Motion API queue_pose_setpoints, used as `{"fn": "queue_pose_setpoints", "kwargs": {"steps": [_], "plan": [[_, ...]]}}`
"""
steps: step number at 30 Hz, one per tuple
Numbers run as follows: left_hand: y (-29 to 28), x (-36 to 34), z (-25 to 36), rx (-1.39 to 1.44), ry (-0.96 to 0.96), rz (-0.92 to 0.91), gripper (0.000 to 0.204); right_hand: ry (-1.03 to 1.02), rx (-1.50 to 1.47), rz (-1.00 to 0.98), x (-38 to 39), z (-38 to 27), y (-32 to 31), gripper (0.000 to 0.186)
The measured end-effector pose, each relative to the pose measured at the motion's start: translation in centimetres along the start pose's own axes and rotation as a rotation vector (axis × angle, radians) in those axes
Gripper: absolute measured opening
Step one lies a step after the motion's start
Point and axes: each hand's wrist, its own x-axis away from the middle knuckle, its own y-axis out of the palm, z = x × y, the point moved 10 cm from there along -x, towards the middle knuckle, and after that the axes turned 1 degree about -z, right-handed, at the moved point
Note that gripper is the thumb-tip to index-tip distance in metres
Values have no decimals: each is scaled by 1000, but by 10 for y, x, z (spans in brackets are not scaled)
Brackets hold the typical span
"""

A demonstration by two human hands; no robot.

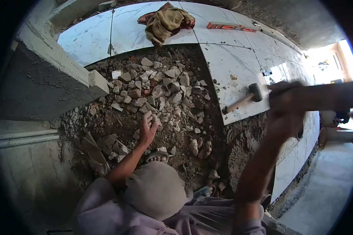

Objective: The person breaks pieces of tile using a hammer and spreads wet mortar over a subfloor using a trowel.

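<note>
My left hand (148, 129) reaches down onto a bed of broken stones and rubble (161, 88), fingers spread and touching the pieces, with nothing held. My right hand (285, 102) is raised on the right and blurred. It is closed around a long dark bar-like tool (325, 96) that runs toward the right rim. Its far end is out of view. A rubber mallet (252, 94) with a wooden handle lies on the white tile just left of my right hand.
White marbled floor tiles (223, 58) border the rubble pit at the back and right. A crumpled yellow-brown cloth (166, 21) and an orange spirit level (231, 27) lie on them. A grey concrete ledge (47, 82) stands to the left. My sandalled foot (157, 156) and bent knee (157, 190) are below.
</note>
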Motion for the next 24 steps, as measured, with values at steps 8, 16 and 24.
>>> {"fn": "queue_pose_setpoints", "kwargs": {"steps": [8, 16, 24], "plan": [[15, -7, 18, 31, 15, -21, 62, 499, 651, -262, 200, 228, 22, 35], [9, -4, 0, 39, 22, -22, 57, 879, 516, -300, 201, 190, 32, 22], [-1, -7, 3, 53, 30, 1, 58, -31, -493, -49, 77, 76, 35, 26]]}}
